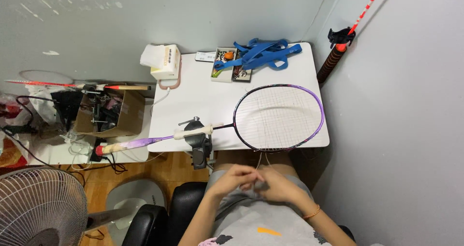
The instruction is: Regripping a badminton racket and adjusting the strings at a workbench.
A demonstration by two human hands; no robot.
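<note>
A badminton racket with a purple and black frame [316, 103] lies flat on the white table [203, 96], its shaft held in a black clamp [197, 135] at the table's front edge. Loose string ends [261, 158] hang from the bottom of the racket head down toward my lap. My left hand [234, 177] and my right hand [280, 184] meet just below the table edge, fingers pinched together on the thin string between them. An orange band sits on my right wrist.
A tissue box [164, 61], a small tray of parts [227, 64] and blue straps [263, 52] lie at the table's back. A cardboard box of tools [111, 113] and another racket [72, 86] stand left. A fan [38, 207] and black chair [159, 217] are near left. A handle [333, 57] leans against the right wall.
</note>
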